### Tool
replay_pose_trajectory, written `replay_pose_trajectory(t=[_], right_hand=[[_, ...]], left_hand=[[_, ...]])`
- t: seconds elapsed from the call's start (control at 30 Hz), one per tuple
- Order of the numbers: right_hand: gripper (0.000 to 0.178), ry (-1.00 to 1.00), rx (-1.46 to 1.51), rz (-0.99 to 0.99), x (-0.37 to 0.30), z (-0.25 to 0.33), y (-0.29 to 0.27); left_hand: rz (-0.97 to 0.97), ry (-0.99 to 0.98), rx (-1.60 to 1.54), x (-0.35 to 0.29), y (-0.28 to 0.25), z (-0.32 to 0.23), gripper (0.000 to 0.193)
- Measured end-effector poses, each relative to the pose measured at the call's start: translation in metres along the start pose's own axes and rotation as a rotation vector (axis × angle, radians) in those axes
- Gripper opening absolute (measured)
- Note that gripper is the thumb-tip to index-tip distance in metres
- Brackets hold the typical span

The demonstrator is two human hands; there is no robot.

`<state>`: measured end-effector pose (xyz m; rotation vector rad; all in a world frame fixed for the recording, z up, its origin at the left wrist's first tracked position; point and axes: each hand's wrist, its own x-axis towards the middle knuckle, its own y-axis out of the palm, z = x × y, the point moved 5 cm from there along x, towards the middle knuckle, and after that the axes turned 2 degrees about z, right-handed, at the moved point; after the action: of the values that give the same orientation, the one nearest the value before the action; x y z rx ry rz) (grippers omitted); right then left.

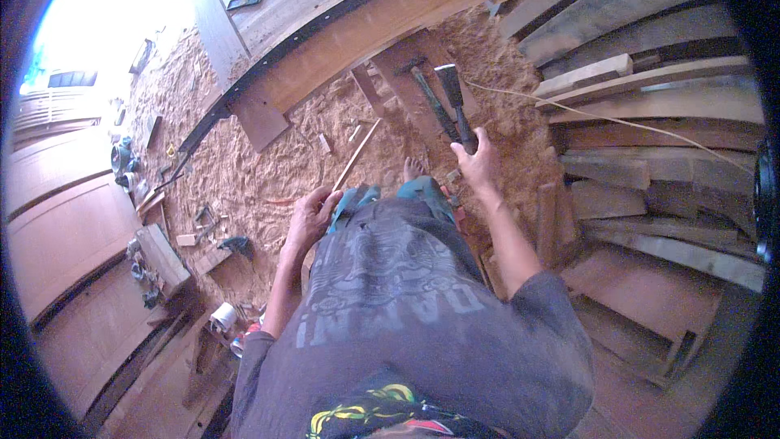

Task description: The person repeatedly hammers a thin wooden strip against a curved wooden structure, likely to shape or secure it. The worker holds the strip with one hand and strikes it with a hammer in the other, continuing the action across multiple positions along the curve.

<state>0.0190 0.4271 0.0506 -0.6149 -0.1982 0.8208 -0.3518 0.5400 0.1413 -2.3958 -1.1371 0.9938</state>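
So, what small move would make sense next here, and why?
Probably set the thin wooden strip aside: the left hand holds it, while the right hand has a dark-handled tool with a second tool close alongside, so freeing the left would let each hand take one.

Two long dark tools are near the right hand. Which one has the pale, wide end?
The right tool, gripped by the right hand: its flared end is pale. The left tool has a dark, crosswise head.
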Motion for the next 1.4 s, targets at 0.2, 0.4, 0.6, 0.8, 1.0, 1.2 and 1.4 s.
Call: replay_pose_trajectory(t=[0.2, 0.4, 0.6, 0.8, 1.0, 1.2, 1.4], right_hand=[[0.045, -0.231, -0.336, -0.271, 0.066, 0.013, -0.036], [0.054, 0.026, -0.115, -0.408, 0.011, 0.061, -0.067], [0.078, 0.291, 0.286, -0.459, -0.136, 0.113, -0.078], [0.065, 0.247, 0.239, -0.577, -0.225, 0.149, -0.071], [0.057, 0.198, 0.031, -0.402, -0.230, 0.155, 0.005], [0.050, 0.299, -0.017, -0.119, -0.185, 0.151, 0.041], [0.041, 0.269, -0.031, -0.086, -0.165, 0.151, 0.046]], left_hand=[[0.116, 0.137, 0.118, 0.024, -0.006, 0.006, 0.033], [-0.062, 0.329, 0.213, 0.111, 0.040, 0.001, 0.027], [0.919, 0.792, 0.836, 0.094, 0.131, -0.027, 0.032], [0.650, 0.553, 0.285, 0.081, 0.116, -0.002, 0.042], [0.572, 0.103, -0.542, 0.130, 0.110, 0.000, 0.040], [0.534, -0.061, -0.765, 0.108, 0.138, -0.025, 0.046], [0.436, -0.057, -0.881, 0.098, 0.156, -0.035, 0.043]])
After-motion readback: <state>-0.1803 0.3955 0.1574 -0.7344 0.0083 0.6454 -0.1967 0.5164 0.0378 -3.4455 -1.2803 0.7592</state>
